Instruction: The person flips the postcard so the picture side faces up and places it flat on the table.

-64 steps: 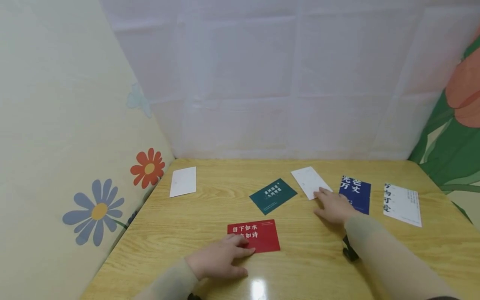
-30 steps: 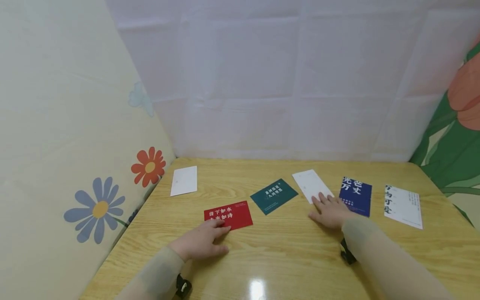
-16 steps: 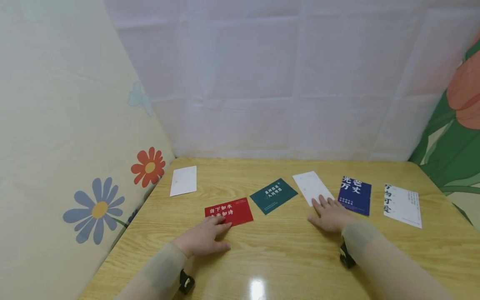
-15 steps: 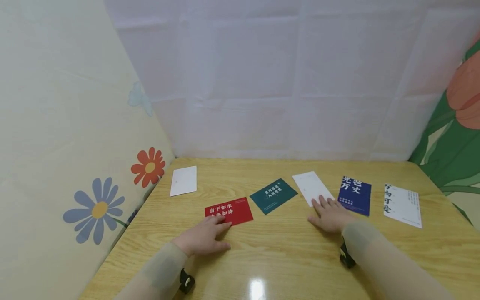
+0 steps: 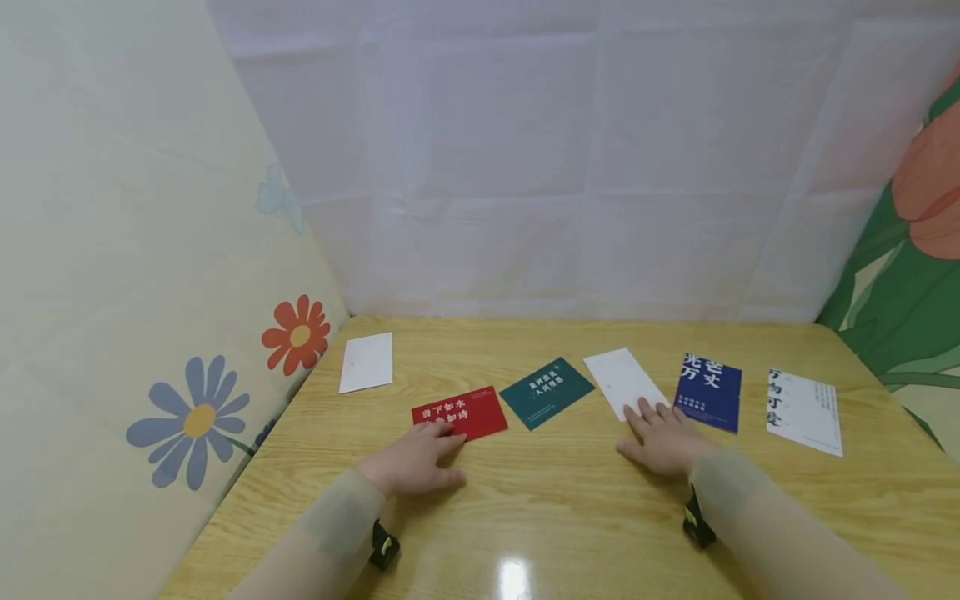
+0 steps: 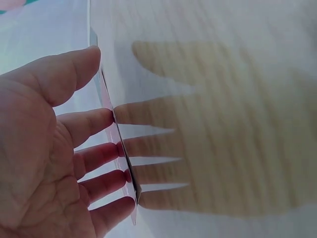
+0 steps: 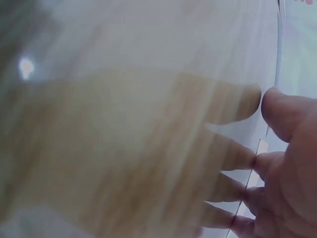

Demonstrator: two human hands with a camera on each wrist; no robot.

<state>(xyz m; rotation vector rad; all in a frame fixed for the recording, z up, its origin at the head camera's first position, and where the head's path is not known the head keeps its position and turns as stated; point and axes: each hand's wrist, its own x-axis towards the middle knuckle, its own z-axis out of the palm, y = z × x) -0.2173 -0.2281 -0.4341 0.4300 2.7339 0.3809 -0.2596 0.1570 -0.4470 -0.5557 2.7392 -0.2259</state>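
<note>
My left hand [image 5: 416, 458] lies palm down with its fingertips on the near-left part of a red postcard [image 5: 483, 412] printed with white characters. In the left wrist view the fingers [image 6: 101, 155] are spread and touch the thin edge of that postcard, the thumb apart from it. My right hand [image 5: 663, 437] rests its fingertips on the near end of a blank-looking white postcard [image 5: 618, 379]. Its fingers are loosely spread in the right wrist view, the thumb [image 7: 282, 111] off to the side. A dark blue postcard [image 5: 708, 396] lies right beside the right hand's fingers.
Between the hands lies a dark green postcard [image 5: 547, 393], close to the red one's right end. Another white postcard [image 5: 367, 362] is at the far left, and a white printed one [image 5: 806, 412] at the right. The glossy wooden table [image 5: 555, 517] meets a white cloth [image 5: 480, 167] behind.
The left hand has slid the red postcard left and away from me, turning it slightly, and lately a little farther away. The white postcard under the right hand has shifted slightly towards me.
</note>
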